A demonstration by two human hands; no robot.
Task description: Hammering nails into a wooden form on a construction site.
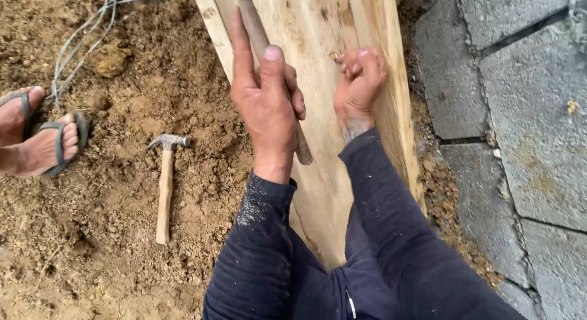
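A small nail (335, 55) stands pinched against a pale wooden plank (318, 173), held at its tip by the right hand (359, 81), whose fingers are closed around it. The left hand (267, 103) is clamped on the wooden handle (302, 150) of a hammer whose head runs out of frame at the top, so how high it is raised cannot be told. The step in hand appears to be starting the nail: steadying it with one hand while the other readies a blow. The next move would seem to call for a short, light strike square on the nail head, with the pinching fingers kept low and clear.

The plank lies lengthwise away from the person, between loose brown dirt (122, 191) on the left and grey paving stones (526, 130) on the right. The nail sits near the plank's raised right edge, leaving little wood on that side; the face to the left is broad and bare. Both dark sleeves (269, 246) rest over the plank's near end.

A second hammer (165, 185), a claw type with a wooden handle, lies in the dirt well apart from the plank. Further left, another person's feet in sandals (43, 136) stand at the frame's edge, near a few strands of wire (85, 38).
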